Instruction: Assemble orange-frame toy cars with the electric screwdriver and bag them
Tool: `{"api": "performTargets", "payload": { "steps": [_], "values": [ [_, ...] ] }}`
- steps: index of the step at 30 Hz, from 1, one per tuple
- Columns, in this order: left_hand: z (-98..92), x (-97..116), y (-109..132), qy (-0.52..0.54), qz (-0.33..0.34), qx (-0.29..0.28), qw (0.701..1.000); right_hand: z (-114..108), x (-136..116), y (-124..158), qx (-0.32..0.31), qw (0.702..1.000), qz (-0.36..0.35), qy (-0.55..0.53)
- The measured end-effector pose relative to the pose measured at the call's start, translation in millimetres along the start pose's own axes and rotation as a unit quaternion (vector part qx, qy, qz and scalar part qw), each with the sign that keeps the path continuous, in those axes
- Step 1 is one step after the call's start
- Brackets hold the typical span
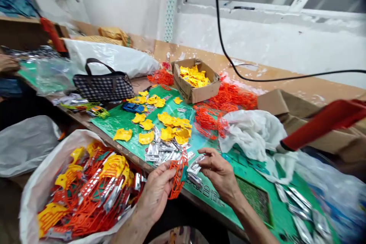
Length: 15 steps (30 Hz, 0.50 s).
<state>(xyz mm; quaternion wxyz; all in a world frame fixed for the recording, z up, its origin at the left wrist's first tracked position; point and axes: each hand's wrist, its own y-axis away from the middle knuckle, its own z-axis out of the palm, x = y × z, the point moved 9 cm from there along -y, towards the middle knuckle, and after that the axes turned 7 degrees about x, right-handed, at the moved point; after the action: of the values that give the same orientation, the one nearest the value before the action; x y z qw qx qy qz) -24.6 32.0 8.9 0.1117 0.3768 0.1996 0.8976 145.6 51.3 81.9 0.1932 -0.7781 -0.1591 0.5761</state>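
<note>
My left hand [156,191] is closed on an orange plastic lattice piece [177,175], held upright at the table's near edge. My right hand [219,173] pinches a small silver foil packet [195,167] right beside the lattice. Just beyond my hands lies a heap of silver packets [162,151] among yellow plastic pieces [171,124] on a green mat [120,120]. A white bag [42,183] below my left hand is full of orange, yellow and silver parts.
A cardboard box [197,92] of yellow pieces stands behind, with orange lattice piles [225,103] around it. A checked handbag [104,85], a white crumpled bag [251,129], a red-handled tool [323,122] at right, and a black cable [257,79] across the wall. Another person's hand [7,63] shows at far left.
</note>
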Motion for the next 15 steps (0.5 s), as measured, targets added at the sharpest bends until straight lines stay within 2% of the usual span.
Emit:
{"api": "performTargets", "payload": {
  "steps": [2, 4, 6, 9, 12, 15],
  "values": [
    [16.2, -13.9, 2.9, -0.032, -0.006, -0.021, 0.999, -16.3, -1.1, 19.9, 0.048, 0.999, 0.003, -0.003],
    [32.0, -27.6, 8.7, -0.072, -0.013, -0.049, 0.996, -24.0, -2.9, 34.0, 0.062, 0.998, 0.003, 0.008],
    [44.7, -39.7, 15.1, -0.106, -0.020, -0.076, 0.991, -26.5, -7.6, 42.3, 0.049, 0.999, -0.004, 0.017],
    [53.0, -51.0, 20.1, -0.128, -0.025, -0.087, 0.988, -27.8, -13.8, 48.1, 0.012, 1.000, -0.002, 0.010],
    [52.6, -57.6, 20.3, -0.129, -0.040, -0.077, 0.988, -29.7, -3.7, 52.3, -0.001, 0.996, 0.083, -0.038],
    [52.7, -61.3, 20.3, -0.118, -0.054, -0.079, 0.988, -27.8, 19.1, 61.5, 0.025, 0.965, 0.223, -0.136]
  ]
}}
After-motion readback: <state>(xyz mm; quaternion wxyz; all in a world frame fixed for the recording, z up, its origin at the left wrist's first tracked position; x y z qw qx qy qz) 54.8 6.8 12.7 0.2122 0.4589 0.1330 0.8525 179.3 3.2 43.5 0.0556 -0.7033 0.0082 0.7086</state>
